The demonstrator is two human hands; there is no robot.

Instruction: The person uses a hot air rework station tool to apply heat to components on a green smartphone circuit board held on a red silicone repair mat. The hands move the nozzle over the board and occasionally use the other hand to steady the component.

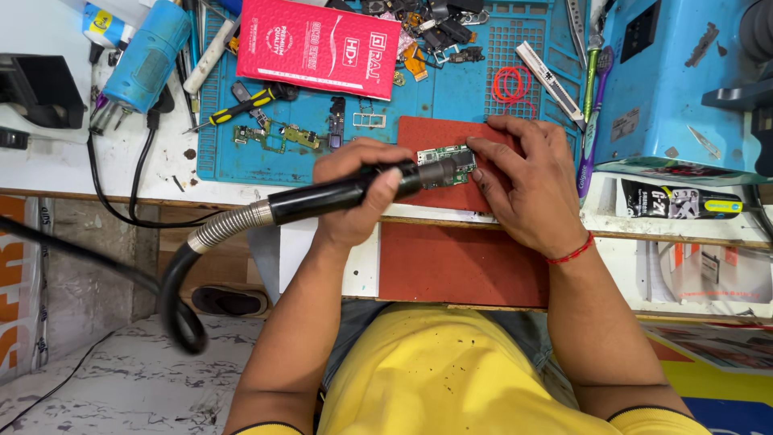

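Right now the left hand [358, 189] is gripping the black barrel of a hot-air wand [346, 193], fingers curled fully around it, with its metal nozzle lying over a small green circuit board [448, 163]. The wand's ribbed silver collar is running into a black hose [173, 298] that is looping down past the front edge of the workbench [48, 173]. The right hand [527, 185] is resting flat beside the board, its fingers close together and the fingertips [475, 145] pressing on the board's right end; a red thread is circling that wrist. The board is lying on a dark red pad [483, 193] at the bench's front edge, just right of centre.

Behind the pad a blue work mat [241, 153] is covering the middle of the bench. A flat, rectangular red-pink package [320, 44] with white print is lying tilted at the mat's far edge. A black tube [680, 201] with white lettering and a yellow-green band near its tip is lying on its side near the bench's right front edge. A white bottle [101, 22] with a yellow and blue label is standing at the far left corner, beside a blue heat gun [145, 56]. A yellow-handled screwdriver [233, 106] and a long green board [274, 135] are lying on the mat's left part, and a red rubber band [509, 83] toward its right.
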